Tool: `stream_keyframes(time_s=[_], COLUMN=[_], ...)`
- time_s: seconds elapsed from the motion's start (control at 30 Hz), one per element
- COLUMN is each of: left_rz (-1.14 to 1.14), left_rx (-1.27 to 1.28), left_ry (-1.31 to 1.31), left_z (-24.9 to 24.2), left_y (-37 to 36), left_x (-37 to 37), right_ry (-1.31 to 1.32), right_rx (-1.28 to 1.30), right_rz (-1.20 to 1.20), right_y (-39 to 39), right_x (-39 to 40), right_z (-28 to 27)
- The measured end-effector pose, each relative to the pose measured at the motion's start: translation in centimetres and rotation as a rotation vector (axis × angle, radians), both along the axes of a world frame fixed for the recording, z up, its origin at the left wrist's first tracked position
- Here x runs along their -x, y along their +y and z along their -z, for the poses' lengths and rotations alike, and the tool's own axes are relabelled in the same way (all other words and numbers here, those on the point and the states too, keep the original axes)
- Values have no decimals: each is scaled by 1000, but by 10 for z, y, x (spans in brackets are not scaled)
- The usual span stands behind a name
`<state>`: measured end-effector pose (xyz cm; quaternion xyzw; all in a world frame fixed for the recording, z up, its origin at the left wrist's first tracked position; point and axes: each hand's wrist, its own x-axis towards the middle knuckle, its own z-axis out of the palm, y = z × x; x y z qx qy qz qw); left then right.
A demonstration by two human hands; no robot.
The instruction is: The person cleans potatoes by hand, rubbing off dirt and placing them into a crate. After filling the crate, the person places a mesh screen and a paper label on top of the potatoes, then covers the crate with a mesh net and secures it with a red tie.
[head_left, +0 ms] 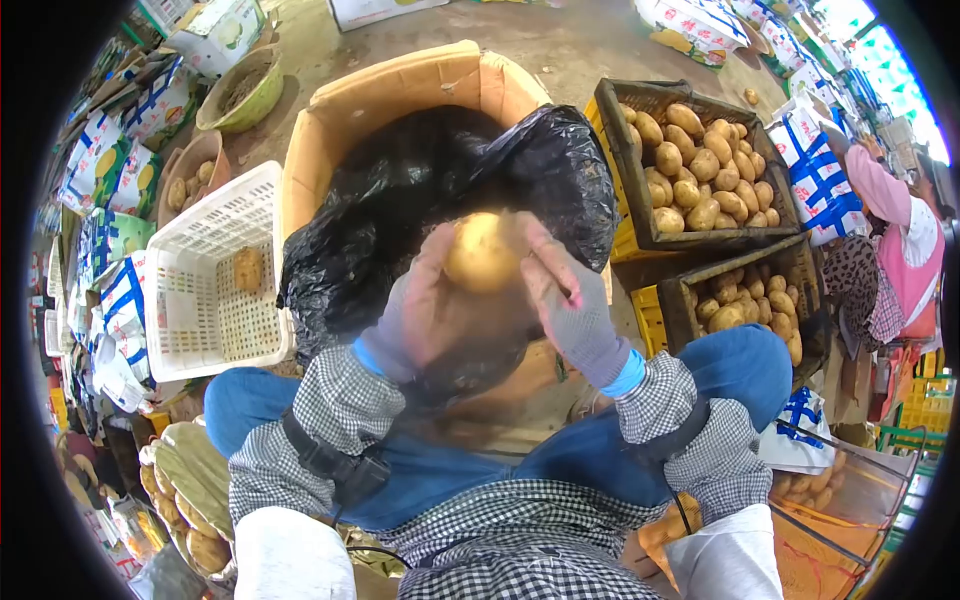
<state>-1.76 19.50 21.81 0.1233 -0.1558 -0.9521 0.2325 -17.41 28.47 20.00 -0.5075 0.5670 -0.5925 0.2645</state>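
Both hands wear greyish gloves. A potato [481, 252] sits between them at the centre, over a cardboard box [385, 82] lined with a black plastic bag [400, 160]. My left hand [428, 300] is closed against the potato's left side, partly blurred. On its right side, the fingertips of my right hand [563, 295] press on the potato. The inside of the box below the hands is dark and blurred.
A white plastic basket [185, 300] holding one potato [248, 270] stands left. Two crates of potatoes [690, 240] [675, 310] stand right. A green tub [262, 103] is at upper left. A person [905, 235] in pink is at far right.
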Motion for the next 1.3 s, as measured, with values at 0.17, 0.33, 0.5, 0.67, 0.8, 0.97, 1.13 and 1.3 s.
stream_keyframes(time_s=[0.17, 0.33, 0.5, 0.67, 0.8, 0.97, 1.13, 1.3], left_rz=[53, 79, 68, 71, 104, -360, -480, -358], left_rx=[-275, -357, -418, -432, -292, 485, 1244, 1343], left_ry=[135, 154, 261, 266, 177, -432, -820, -891], left_z=[9, 23, 13, 12, 14, -26, 0, -5], left_y=[-4, -6, -4, -4, -5, 14, 14, 11], left_x=[-1, -4, -4, -6, -8, 11, 6, 0], right_ry=[297, 612, 430, 255, 255, -256, 33, 485], right_rx=[60, 42, 137, 181, 139, -150, 18, -338], right_rz=[-64, -144, 27, 0, -144, 28, -95, -374], right_y=[3, 3, 1, -4, 7, 1, 1, 15], right_x=[-7, -11, -10, -11, -16, -6, 3, 3], right_z=[-3, -7, -7, 12, 11, -26, -14, -47])
